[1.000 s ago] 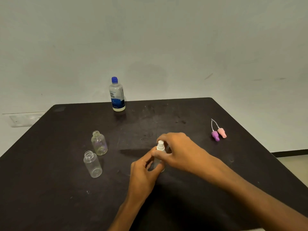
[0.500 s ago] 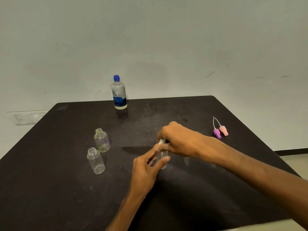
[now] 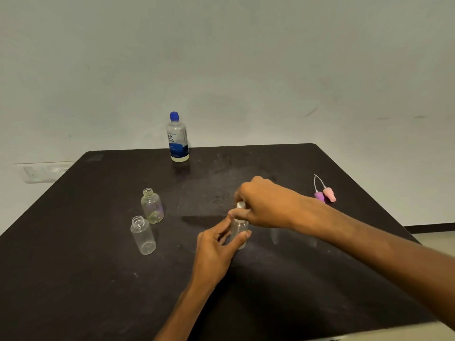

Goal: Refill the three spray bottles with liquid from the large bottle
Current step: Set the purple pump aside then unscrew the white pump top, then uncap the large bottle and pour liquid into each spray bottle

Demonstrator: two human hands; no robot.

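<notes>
A person's two bare hands work at the middle of a dark table (image 3: 73, 279) set against a pale wall. The left hand (image 3: 216, 252) grips the clear body of a small spray bottle (image 3: 240, 233) standing upright on the table, thumb on one side and fingers on the other. The right hand (image 3: 263, 205) reaches over from the right and pinches the bottle's white spray top (image 3: 240, 206), fingers curled round it; whether the top is coming off or going on cannot be told. To the left, well apart from the hands, two more small clear bottles stand upright with open necks: the far bottle (image 3: 152, 206) and the near bottle (image 3: 143, 236), just beside each other. Both look empty or nearly so. Their tops, a purple spray top (image 3: 320, 196) and a pink spray top (image 3: 330, 194), lie together near the table's right edge. The large bottle (image 3: 177, 139), blue cap on, stands untouched at the far edge. Judging from this, no pouring has begun; all three refills appear left to do.
</notes>
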